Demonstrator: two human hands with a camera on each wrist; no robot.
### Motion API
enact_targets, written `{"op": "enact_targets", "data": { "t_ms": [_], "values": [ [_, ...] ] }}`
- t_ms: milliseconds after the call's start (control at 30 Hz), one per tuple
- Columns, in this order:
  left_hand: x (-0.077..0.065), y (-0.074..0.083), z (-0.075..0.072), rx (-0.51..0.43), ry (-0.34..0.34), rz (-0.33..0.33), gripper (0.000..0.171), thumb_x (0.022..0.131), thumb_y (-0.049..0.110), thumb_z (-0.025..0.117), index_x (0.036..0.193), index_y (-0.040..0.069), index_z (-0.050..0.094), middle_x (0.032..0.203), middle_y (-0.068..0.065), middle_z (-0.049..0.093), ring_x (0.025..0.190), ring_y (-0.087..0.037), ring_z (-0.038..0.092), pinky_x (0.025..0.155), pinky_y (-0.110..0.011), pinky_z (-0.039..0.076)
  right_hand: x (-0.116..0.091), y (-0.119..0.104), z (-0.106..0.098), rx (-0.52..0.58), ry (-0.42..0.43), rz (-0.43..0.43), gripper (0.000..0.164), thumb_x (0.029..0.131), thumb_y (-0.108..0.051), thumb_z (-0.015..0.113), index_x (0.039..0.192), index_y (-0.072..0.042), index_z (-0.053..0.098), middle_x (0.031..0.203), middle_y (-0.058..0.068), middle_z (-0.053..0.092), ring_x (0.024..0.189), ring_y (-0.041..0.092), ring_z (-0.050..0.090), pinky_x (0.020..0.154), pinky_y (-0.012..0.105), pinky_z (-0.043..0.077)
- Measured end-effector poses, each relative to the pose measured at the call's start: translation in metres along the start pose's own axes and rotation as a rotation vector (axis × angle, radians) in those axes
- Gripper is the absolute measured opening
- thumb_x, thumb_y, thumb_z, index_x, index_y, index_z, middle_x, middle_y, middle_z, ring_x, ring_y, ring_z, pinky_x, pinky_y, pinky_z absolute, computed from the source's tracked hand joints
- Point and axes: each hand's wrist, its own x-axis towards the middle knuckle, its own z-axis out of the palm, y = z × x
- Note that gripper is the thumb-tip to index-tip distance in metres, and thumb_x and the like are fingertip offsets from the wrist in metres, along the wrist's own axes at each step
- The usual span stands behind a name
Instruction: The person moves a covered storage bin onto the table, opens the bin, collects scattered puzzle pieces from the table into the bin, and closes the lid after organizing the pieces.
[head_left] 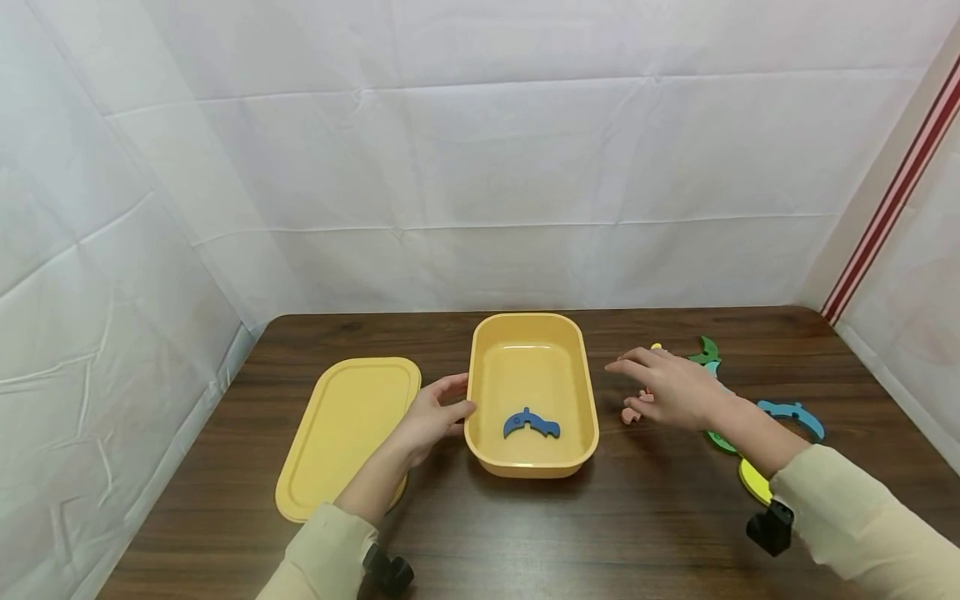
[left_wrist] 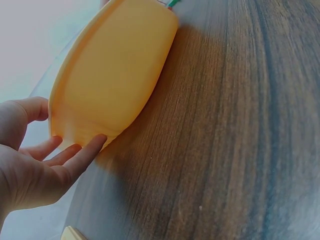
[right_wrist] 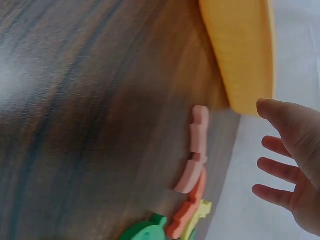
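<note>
A yellow plastic tub (head_left: pixel 532 462) stands mid-table with one blue curved toy piece (head_left: pixel 532 422) lying on its floor. At the tub's left side, my left hand (head_left: pixel 435 414) holds the wall, thumb at the rim and fingertips (left_wrist: pixel 98 142) against the outside. My right hand (head_left: pixel 675 387) hovers to the right of the tub, fingers spread and holding nothing. Below its fingers lies a pink piece (head_left: pixel 632 414), seen in the right wrist view as a notched strip. An orange piece (right_wrist: pixel 187 212) and a yellow piece (right_wrist: pixel 201 215) lie beside it there.
A flat yellow lid (head_left: pixel 348 433) lies to the left of the tub. More flat pieces spread over the right of the table: a green one (head_left: pixel 705 351), a light blue arc (head_left: pixel 795 414) and a yellow one (head_left: pixel 752 481), partly hidden by my right arm. White sheeting (head_left: pixel 495 167) rises behind the table.
</note>
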Motion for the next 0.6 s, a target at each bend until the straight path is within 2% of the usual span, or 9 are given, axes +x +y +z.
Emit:
{"op": "enact_targets", "data": {
  "t_ms": [333,600],
  "values": [
    [0.0,-0.001,-0.001,-0.016,-0.009,0.014,0.051,0.089,0.001,0.054,0.137,-0.003,0.037,0.138,-0.023,0.04,0.116,-0.036,0.051,0.084,-0.042,0.052,-0.006,0.001,0.02,0.013,-0.033,0.013,0.044,0.08,-0.029,0.069,0.12,-0.012,0.059,0.113,0.009,0.057,0.09,0.022,0.059,0.073,0.038,0.052],
    [0.0,-0.001,-0.001,-0.024,-0.017,0.018,0.051,0.089,0.001,0.053,0.137,-0.003,0.037,0.138,-0.023,0.039,0.117,-0.037,0.05,0.085,-0.043,0.051,-0.014,0.004,0.031,0.01,-0.047,0.014,0.039,0.079,-0.025,0.069,0.115,-0.013,0.061,0.108,0.006,0.058,0.093,0.024,0.059,0.075,0.04,0.053]
  ]
}}
